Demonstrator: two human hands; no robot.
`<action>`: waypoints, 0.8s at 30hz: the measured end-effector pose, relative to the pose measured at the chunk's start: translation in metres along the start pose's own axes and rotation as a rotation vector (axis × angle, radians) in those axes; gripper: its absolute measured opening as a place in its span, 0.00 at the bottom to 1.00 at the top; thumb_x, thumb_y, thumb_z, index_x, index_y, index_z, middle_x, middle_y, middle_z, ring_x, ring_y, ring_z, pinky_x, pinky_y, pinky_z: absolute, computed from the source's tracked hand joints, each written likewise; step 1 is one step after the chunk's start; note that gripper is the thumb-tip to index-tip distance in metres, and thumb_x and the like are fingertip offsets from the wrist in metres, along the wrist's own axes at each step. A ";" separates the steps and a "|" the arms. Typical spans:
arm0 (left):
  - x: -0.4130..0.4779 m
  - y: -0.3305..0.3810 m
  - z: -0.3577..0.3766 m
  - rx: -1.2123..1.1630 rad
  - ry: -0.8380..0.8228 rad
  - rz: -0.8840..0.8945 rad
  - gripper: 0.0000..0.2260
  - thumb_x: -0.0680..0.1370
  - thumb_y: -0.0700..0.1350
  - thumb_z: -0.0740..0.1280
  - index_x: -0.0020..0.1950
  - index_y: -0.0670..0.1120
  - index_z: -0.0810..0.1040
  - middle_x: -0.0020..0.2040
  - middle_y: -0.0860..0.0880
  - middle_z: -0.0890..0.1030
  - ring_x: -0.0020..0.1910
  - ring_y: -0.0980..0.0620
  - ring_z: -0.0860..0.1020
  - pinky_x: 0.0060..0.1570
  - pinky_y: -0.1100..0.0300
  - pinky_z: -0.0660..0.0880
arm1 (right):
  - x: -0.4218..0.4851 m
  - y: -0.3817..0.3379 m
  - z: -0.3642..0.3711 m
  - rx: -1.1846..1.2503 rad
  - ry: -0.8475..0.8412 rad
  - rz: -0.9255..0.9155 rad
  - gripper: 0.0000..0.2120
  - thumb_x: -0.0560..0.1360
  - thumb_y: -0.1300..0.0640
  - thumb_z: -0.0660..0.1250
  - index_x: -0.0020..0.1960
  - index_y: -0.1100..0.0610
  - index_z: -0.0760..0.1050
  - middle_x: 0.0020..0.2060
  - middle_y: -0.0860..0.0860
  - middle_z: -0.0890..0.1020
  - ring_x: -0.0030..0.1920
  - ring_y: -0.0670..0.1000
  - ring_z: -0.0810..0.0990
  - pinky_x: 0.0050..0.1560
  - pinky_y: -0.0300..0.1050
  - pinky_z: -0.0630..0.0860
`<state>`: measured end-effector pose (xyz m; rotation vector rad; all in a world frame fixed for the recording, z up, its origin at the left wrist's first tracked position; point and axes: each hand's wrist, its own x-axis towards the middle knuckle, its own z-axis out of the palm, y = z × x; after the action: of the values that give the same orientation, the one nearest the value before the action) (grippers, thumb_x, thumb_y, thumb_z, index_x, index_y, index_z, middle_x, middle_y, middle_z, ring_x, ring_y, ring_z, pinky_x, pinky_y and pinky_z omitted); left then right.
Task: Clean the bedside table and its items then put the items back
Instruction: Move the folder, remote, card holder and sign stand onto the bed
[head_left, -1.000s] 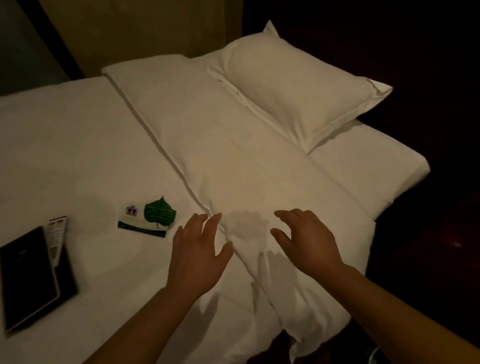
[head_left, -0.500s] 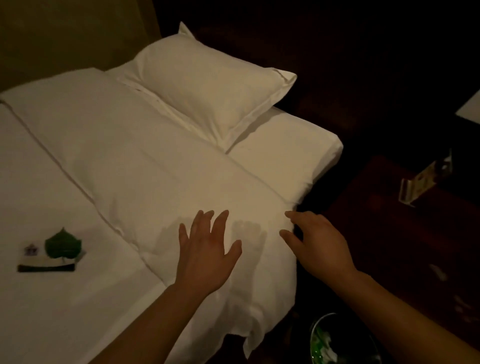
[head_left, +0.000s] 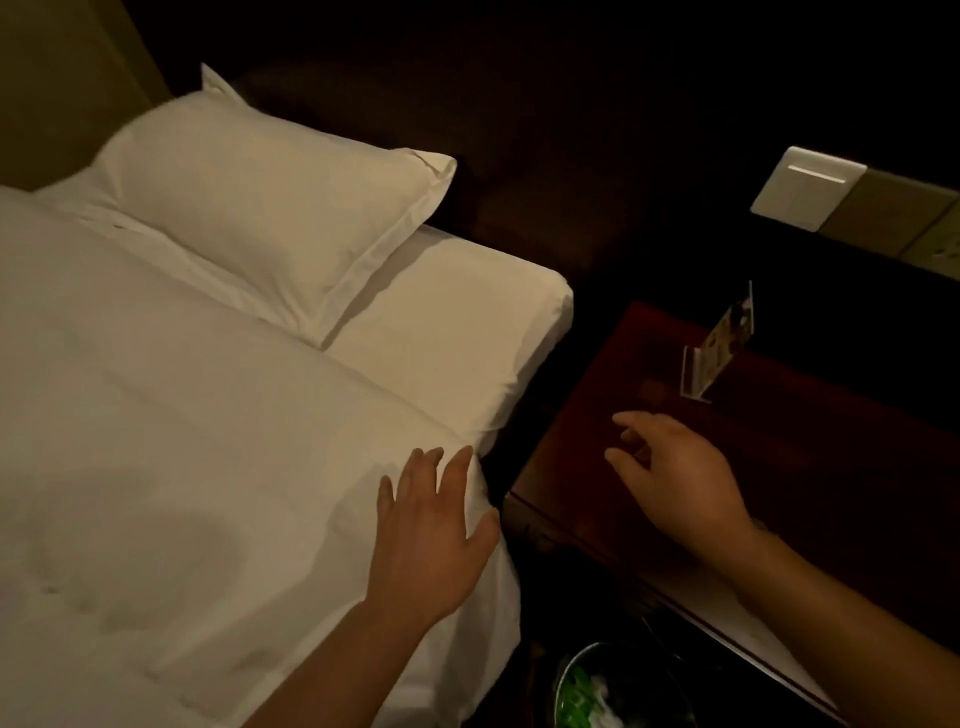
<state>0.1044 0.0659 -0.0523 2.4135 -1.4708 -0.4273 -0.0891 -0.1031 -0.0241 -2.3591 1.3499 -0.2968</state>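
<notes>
Worktop (head_left: 582, 410), dark reddish wood, carries a clear card stand (head_left: 719, 347), print unreadable; right hand (head_left: 685, 483) hovers above, grip loosely spread, left hand (head_left: 431, 540) spread flat at duvet (head_left: 208, 415) edge.

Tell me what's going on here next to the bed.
A person is standing between a bed and a dark wooden bedside table. The left hand lies spread on the white duvet at the bed's edge. The right hand is open above the table, reaching toward a clear card stand without touching it. Neither hand holds anything. A bin sits on the floor below.
</notes>
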 end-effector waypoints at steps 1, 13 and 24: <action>0.006 0.003 0.006 -0.006 -0.018 0.013 0.33 0.76 0.64 0.51 0.80 0.53 0.56 0.79 0.46 0.61 0.79 0.46 0.55 0.76 0.41 0.52 | 0.005 0.007 -0.001 0.008 0.007 0.025 0.21 0.77 0.48 0.66 0.69 0.50 0.70 0.56 0.47 0.79 0.46 0.44 0.76 0.42 0.37 0.72; 0.087 0.027 0.086 -0.044 -0.300 0.258 0.30 0.79 0.60 0.57 0.79 0.52 0.55 0.80 0.44 0.52 0.79 0.45 0.53 0.75 0.52 0.58 | 0.075 0.077 -0.008 0.272 0.389 0.460 0.28 0.75 0.49 0.69 0.70 0.56 0.63 0.53 0.50 0.76 0.39 0.51 0.79 0.32 0.45 0.76; 0.111 0.037 0.118 -0.028 -0.344 0.214 0.29 0.79 0.61 0.57 0.78 0.53 0.58 0.80 0.50 0.48 0.77 0.48 0.58 0.69 0.57 0.67 | 0.142 0.115 -0.018 0.227 0.420 0.545 0.20 0.78 0.43 0.62 0.59 0.60 0.73 0.46 0.58 0.81 0.44 0.59 0.81 0.43 0.59 0.81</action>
<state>0.0770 -0.0593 -0.1580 2.2074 -1.8251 -0.8379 -0.1128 -0.2817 -0.0612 -1.7137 1.9636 -0.7579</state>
